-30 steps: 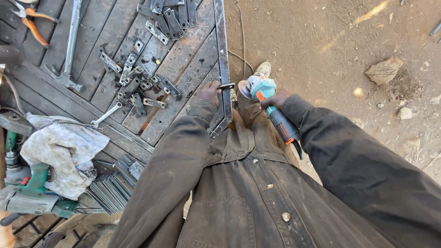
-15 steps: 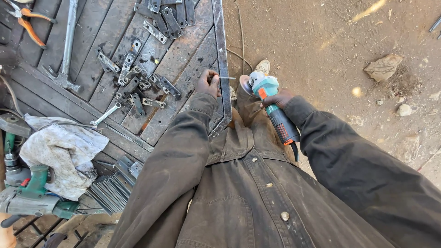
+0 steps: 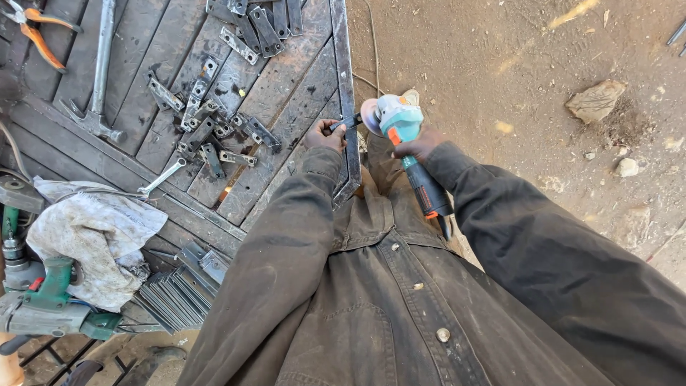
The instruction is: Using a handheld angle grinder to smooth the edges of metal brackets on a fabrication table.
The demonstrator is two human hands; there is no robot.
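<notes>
Outdoors, left hand (image 3: 325,136) pinches a small metal piece (image 3: 346,123) steady at the worktop (image 3: 286,78) edge; right hand (image 3: 418,143) closed around the angle grinder (image 3: 400,125)

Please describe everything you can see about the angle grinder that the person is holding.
The angle grinder has a teal head, an orange switch and a dark handle with an orange band near its end. A round grey disc sits at its front, beside the edge of the metal-framed bench. The right hand grips its body just behind the head. The tool points away from the person, its handle angled back toward the jacket. The left hand holds a small dark metal piece close to the disc.
</notes>
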